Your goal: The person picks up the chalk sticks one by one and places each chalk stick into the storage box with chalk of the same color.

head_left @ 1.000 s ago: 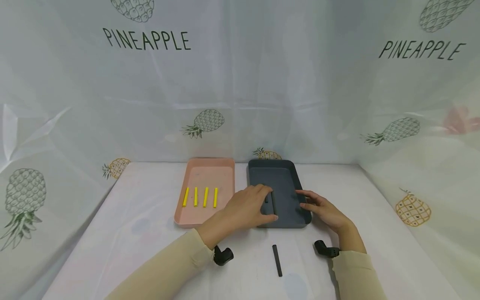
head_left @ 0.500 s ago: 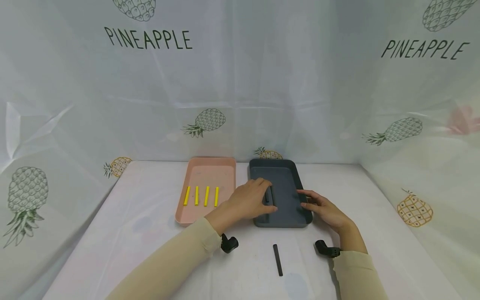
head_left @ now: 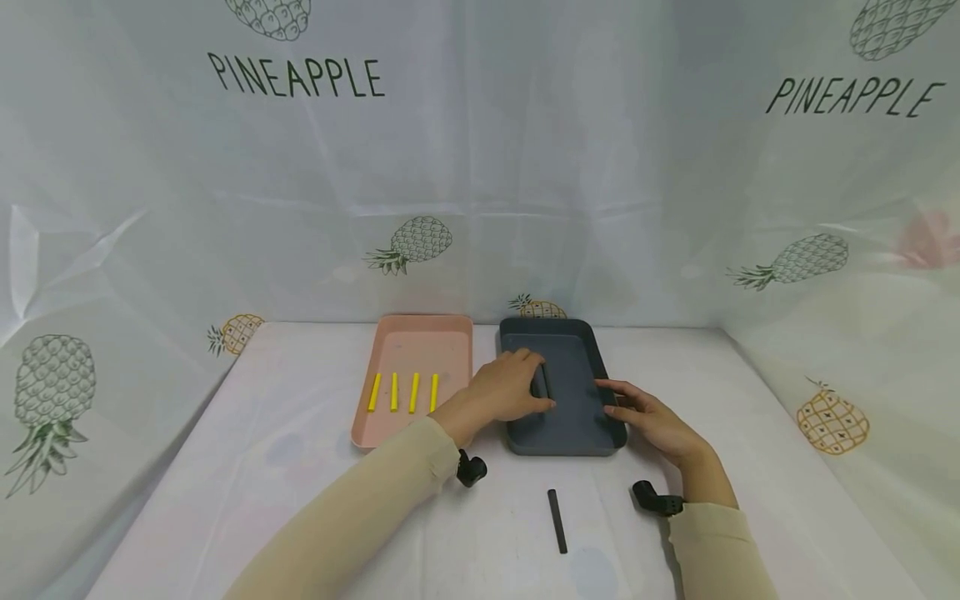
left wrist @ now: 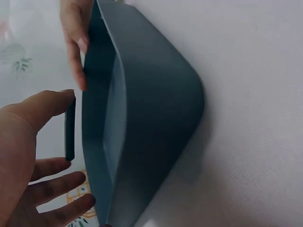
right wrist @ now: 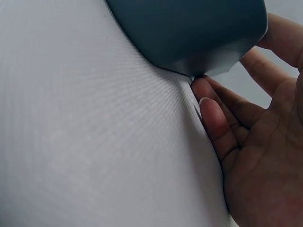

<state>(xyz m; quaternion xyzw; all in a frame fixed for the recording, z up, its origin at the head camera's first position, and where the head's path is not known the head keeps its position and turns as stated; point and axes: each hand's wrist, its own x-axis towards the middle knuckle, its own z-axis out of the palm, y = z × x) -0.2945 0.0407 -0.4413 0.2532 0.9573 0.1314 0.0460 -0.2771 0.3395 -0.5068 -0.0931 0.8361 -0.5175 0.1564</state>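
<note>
Pinching a dark stick by its two ends, the left grip is parted only by the stick's length, thumb at one end and a fingertip at the other, with the remaining fingers spread loosely alongside. The stick hangs between those tips over the dark tray, whose floor lies beneath the left grip. Just left of the held stick, a second piece shows dark in the tray, mostly hidden behind the left grip. Across the tray, to the right of the left grip, the right grip is relaxed, its fingers loosely bent and touching the tray's side and rim. To the left of the left grip is the pink tray, its right edge just beside that hand, with four yellow sticks lying side by side in a row. Nearer the person than both grips, and between the two forearms, a loose stick lies on the tabletop, slightly slanted and well apart from the trays. Behind each grip a black camera sits at the wrist, next to a beige sleeve. Beyond the grips hangs a pineapple-print curtain.
</note>
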